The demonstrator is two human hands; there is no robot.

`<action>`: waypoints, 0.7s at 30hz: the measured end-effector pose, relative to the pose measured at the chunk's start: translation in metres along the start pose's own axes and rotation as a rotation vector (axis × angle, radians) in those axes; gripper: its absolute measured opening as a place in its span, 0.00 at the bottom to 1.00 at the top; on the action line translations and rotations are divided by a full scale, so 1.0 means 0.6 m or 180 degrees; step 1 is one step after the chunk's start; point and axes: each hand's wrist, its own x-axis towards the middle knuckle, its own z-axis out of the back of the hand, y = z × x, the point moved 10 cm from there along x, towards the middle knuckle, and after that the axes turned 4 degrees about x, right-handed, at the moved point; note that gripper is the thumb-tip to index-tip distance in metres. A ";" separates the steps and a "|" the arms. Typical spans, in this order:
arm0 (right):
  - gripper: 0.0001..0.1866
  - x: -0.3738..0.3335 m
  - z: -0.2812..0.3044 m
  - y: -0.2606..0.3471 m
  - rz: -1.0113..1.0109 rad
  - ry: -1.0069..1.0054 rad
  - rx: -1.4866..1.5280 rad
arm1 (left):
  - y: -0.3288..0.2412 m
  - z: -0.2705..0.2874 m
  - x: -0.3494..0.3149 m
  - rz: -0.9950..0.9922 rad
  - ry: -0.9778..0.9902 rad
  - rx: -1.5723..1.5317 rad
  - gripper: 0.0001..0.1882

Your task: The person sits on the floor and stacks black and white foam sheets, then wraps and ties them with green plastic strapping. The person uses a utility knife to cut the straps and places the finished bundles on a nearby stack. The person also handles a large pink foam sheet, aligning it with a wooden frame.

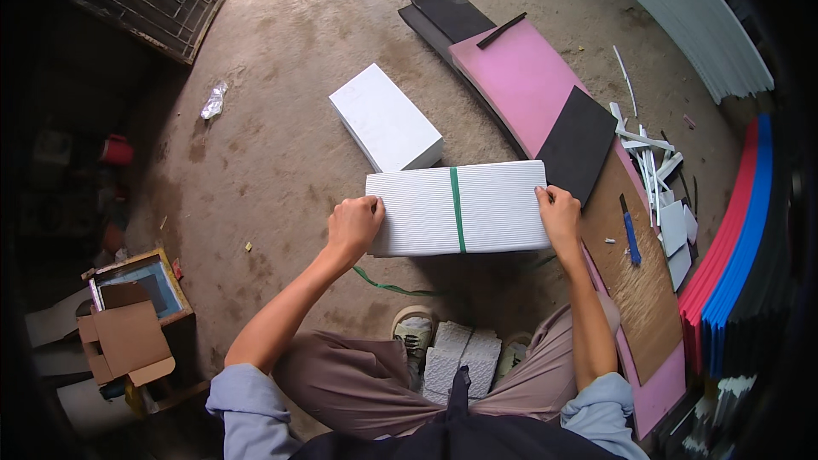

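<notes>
A bundle of white ribbed sheets (503, 204) lies crosswise in front of me, with a green strap (457, 209) running over its middle. My left hand (354, 226) is closed on the bundle's left end. At its right end my right hand (560, 215) pinches the edge near the far corner. A loose length of the green strap (388, 286) trails below the bundle on the left. Just beyond, a white block-shaped stack (385, 115) rests on the floor. What supports the bundle underneath is hidden.
On the right, pink sheets (515, 77) and a black sheet (575, 145) lie by a worn brown board (635, 290) with a blue cutter knife (630, 238). White scraps (652, 162) litter the floor beyond. Red and blue sheets (733, 264) stand far right; an opened cardboard box (128, 341) is at left.
</notes>
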 end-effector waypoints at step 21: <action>0.20 -0.034 -0.071 0.005 -0.0168 0.1043 0.0159 | -0.037 -0.035 0.001 0.0139 -0.0225 -0.0298 0.18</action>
